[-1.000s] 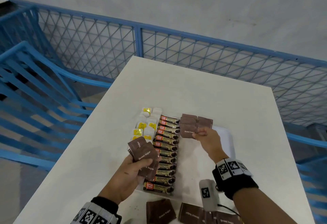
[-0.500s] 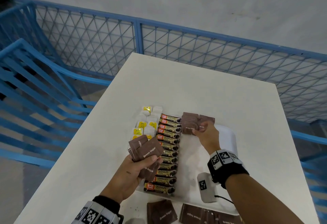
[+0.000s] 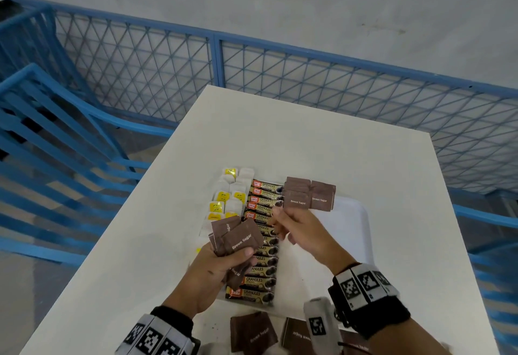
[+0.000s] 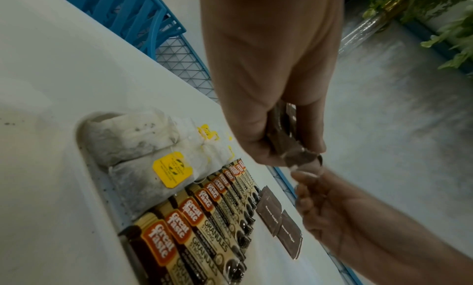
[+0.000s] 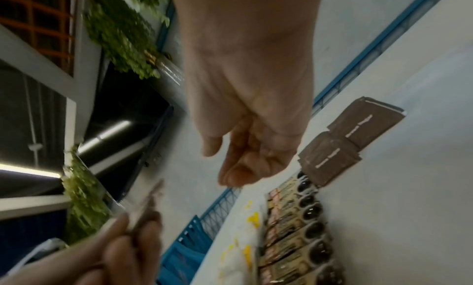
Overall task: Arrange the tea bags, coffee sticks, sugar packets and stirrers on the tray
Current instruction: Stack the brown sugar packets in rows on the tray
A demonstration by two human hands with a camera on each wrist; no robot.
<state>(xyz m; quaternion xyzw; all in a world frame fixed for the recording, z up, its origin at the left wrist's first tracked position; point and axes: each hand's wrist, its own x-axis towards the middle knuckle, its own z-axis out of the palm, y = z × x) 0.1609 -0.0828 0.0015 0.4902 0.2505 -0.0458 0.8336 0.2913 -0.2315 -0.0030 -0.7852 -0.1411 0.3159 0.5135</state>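
My left hand [image 3: 238, 256] grips a fanned stack of brown sugar packets [image 3: 238, 238] above the near half of the white tray [image 3: 353, 228]; the same stack [image 4: 289, 148] shows in the left wrist view. My right hand [image 3: 286, 227] hovers just right of the stack, fingers loosely curled and holding nothing [image 5: 245, 168]. Two small piles of brown sugar packets [image 3: 308, 194] lie at the tray's far end. A column of coffee sticks [image 3: 263, 245] runs down the tray, with tea bags [image 3: 229, 197] to its left. No stirrers are in view.
More loose brown sugar packets [image 3: 253, 332] lie on the white table [image 3: 336, 144] at its near edge. A blue mesh railing [image 3: 308, 74] stands beyond the table and a blue slatted frame [image 3: 56, 136] to the left.
My right hand has drawn back from the sugar piles at the tray's far end toward my left hand's stack. The left hand has barely moved.
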